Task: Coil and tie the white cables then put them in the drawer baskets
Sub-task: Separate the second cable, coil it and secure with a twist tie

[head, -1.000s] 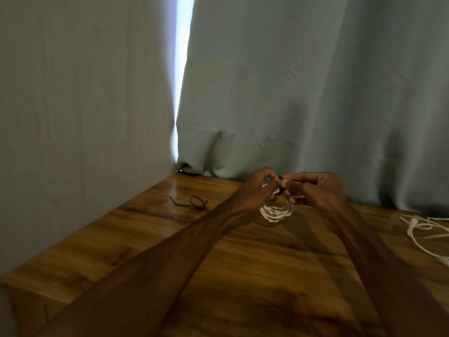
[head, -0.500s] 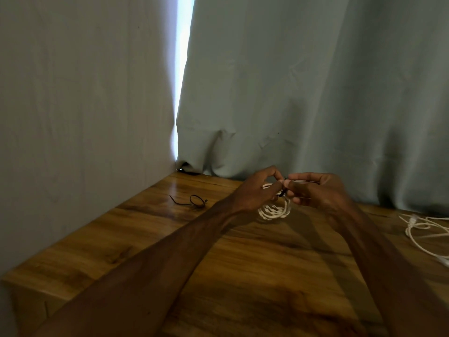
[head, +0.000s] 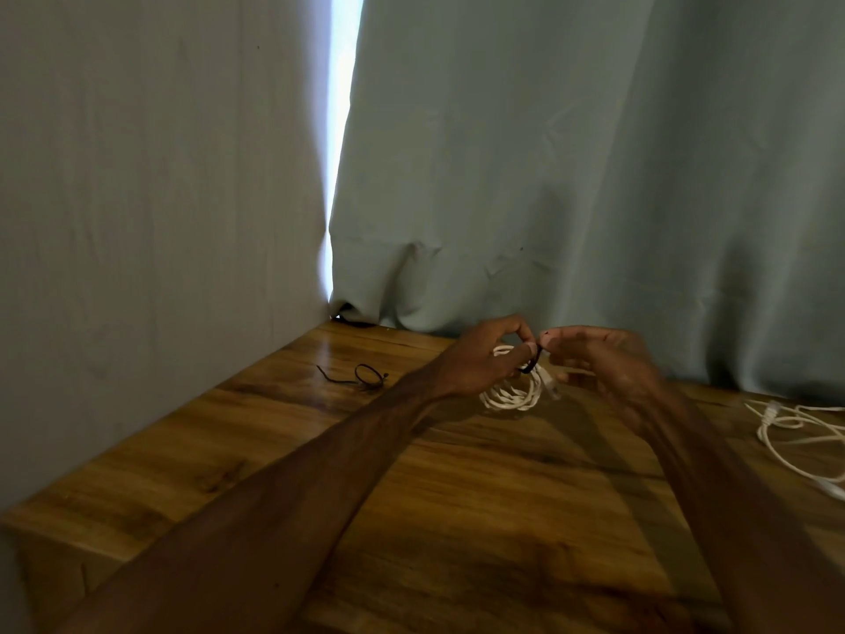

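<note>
The coiled white cable (head: 512,398) is being gripped at its top by the left hand (head: 480,359), hanging just beneath both hands. The black tie (head: 532,362) is being pinched by the right hand (head: 603,363), now drawn slightly apart from the left: tightening is judged under way.

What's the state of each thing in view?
coil: wound, held.
tie: looped round coil, end pinched.
spare tie: lying on table.
loose cable: uncoiled, on table.
left hand: grips coil.
right hand: pinches tie.
</note>
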### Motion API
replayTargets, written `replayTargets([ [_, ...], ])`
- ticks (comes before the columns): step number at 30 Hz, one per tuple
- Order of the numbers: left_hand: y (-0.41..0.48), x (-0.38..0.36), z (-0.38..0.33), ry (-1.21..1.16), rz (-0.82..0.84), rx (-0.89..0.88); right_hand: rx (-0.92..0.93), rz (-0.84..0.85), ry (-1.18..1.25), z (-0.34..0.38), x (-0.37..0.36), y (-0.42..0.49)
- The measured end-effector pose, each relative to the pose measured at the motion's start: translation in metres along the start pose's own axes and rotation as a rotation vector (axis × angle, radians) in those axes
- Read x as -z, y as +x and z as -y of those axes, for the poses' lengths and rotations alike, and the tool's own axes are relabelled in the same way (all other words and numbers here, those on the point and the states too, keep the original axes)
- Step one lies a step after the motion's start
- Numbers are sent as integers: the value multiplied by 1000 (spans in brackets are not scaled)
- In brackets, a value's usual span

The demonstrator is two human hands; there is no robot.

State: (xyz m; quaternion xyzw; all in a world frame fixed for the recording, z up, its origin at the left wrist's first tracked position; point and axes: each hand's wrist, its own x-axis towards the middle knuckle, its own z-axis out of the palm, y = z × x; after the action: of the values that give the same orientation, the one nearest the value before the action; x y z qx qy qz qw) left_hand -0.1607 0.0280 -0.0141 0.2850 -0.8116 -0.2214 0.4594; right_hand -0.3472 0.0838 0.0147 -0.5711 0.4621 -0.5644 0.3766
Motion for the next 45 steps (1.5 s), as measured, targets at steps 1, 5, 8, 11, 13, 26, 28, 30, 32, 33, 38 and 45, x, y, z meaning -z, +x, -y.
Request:
replayTargets([
  [1, 0, -1, 0, -10, 7, 7, 56, -37, -93, 0, 0, 1],
  [5, 3, -1, 4, -60, 18, 72, 170, -45, -196, -2, -5, 3],
  [8, 5, 1, 5, -80, 19, 118, 207, -44, -220, -3, -11, 2],
  [11, 5, 1, 7, -100, 20, 163, 242, -38, -251, -4, -12, 3],
  [13, 4, -1, 8, -129, 22, 195, 258, -31, -291, -5, -14, 3],
  [26, 1, 3, 9, -64, 273, 73, 351, -190, -604, -17, -5, 14],
  [28, 3, 5, 12, -28, 281, 21, 320, -180, -594, -16, -5, 13],
  [30, 3, 7, 15, 23, 281, -12, 317, -150, -613, -13, -7, 10],
  [32, 2, 6, 17, 34, 273, -17, 327, -109, -636, -9, -10, 7],
  [33, 1, 6, 18, 21, 264, -9, 333, -92, -642, -7, -11, 5],
  [38, -3, 12, 20, -38, 250, 8, 309, -60, -601, 1, -18, 2],
  [45, 0, 3, 9, 45, 270, 11, 214, -133, -449, 1, -9, 4],
])
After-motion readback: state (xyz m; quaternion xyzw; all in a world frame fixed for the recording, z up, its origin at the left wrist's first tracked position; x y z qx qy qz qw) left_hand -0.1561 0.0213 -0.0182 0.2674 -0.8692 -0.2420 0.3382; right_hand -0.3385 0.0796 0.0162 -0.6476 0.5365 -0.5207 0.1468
